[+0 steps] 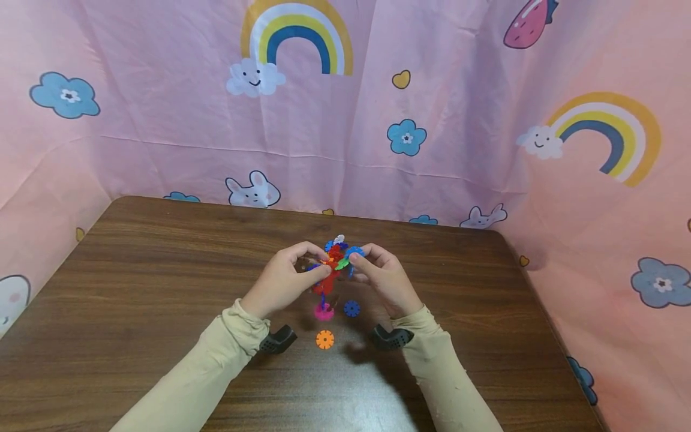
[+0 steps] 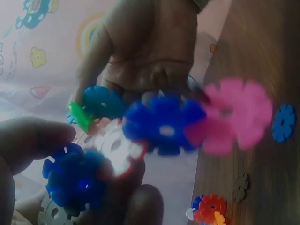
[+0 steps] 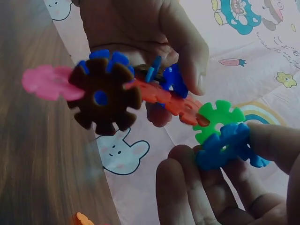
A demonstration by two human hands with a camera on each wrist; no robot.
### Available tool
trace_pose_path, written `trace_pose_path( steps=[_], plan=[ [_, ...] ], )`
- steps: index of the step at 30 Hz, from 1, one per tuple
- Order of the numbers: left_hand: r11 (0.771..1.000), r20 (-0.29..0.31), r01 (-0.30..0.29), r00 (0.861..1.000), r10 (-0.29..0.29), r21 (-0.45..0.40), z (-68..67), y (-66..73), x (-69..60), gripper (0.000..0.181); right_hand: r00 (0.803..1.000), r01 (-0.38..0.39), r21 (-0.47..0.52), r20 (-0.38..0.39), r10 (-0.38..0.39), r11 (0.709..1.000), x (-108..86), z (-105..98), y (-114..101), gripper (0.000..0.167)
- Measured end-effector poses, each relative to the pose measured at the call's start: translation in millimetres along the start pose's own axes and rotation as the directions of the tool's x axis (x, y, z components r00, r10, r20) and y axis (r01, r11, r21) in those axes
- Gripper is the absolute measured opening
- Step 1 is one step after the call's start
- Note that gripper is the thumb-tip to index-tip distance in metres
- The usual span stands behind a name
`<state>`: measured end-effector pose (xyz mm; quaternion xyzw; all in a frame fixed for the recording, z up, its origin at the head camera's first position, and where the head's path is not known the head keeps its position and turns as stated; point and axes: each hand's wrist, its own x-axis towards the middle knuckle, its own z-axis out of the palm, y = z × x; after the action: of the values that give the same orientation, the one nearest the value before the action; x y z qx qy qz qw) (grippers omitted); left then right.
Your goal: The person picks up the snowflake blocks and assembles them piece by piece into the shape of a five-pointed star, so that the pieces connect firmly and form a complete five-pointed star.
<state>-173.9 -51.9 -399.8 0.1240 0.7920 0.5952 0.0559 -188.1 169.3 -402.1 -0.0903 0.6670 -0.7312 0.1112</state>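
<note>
My left hand [image 1: 286, 279] grips a figure built of interlocking notched plastic discs, its red discs [image 1: 324, 285] at the middle. A pink disc [image 2: 234, 115] forms one end, beside a dark blue disc [image 2: 165, 125]; a brown disc [image 3: 105, 96] also belongs to it. My right hand [image 1: 387, 279] pinches a light blue disc [image 3: 222, 147] between thumb and fingers. That one meets a green disc [image 3: 219, 112], which touches the red part of the figure. How firmly they are slotted together I cannot tell. Both hands are raised over the table, close together.
On the brown wooden table [image 1: 189, 288] lie a loose blue disc [image 1: 352, 308] and an orange disc [image 1: 325, 340]. The left wrist view shows a small red, blue and orange cluster [image 2: 209, 209] and a brownish disc [image 2: 241, 187]. A patterned pink curtain [image 1: 459, 120] surrounds the table.
</note>
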Motion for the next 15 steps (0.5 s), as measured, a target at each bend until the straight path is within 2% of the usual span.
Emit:
trace_pose_path(
  steps=[3,6,11,15],
  plan=[
    [0.998,0.004,-0.023,1.000,0.023,0.066,-0.5,-1.6,0.2,0.018,1.000,-0.007,-0.011,0.012,0.007,1.000,1.1,0.5,1.0,0.012],
    [0.995,0.027,-0.030,0.999,0.028,0.092,-0.9,-2.9,0.0,0.025,1.000,-0.020,-0.016,0.021,0.021,1.000,2.5,1.9,2.2,0.013],
    [0.997,0.064,-0.020,0.998,0.015,0.079,-2.1,-3.6,0.6,0.041,0.999,-0.036,-0.017,0.024,0.037,0.999,4.2,4.2,4.2,0.013],
    [0.998,0.076,-0.012,0.997,0.007,0.069,-4.4,-4.0,1.4,0.036,0.999,-0.044,-0.048,0.017,0.045,0.998,6.6,5.6,5.3,0.019]
  ],
)
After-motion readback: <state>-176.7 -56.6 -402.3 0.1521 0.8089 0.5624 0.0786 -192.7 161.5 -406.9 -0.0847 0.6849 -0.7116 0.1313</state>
